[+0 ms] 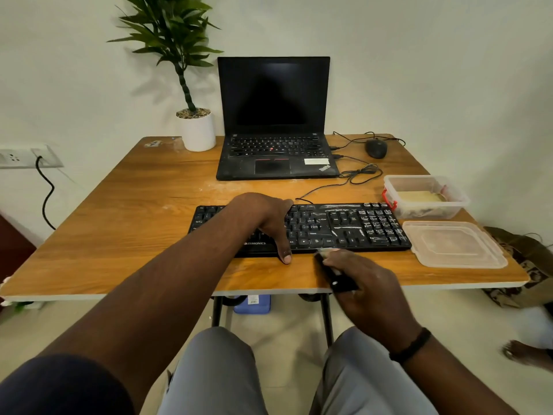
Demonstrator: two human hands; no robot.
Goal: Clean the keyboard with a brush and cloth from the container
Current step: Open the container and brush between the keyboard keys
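So my left hand [266, 218] is lying flat across the middle of the keyboard [344, 227], fingers straight, thumb hanging over the front edge onto the table [119, 229]. The keyboard sits in the middle of the frame, near the front edge of the table, and its right half is streaked with white dust. My right hand [363, 283] is curled around the black handle of the brush [335, 272], lower centre of the frame, with the pale bristles right at the keyboard's front edge. The container [428, 197] is on the right side just beside the keyboard's far corner, open, with what looks like the cloth [419, 196] folded inside. Its lid [454, 244] lies flat just in front of it. Laptop [275, 121] sits at the back, mouse [376, 148] to its right, potted plant [196, 115] to its left.
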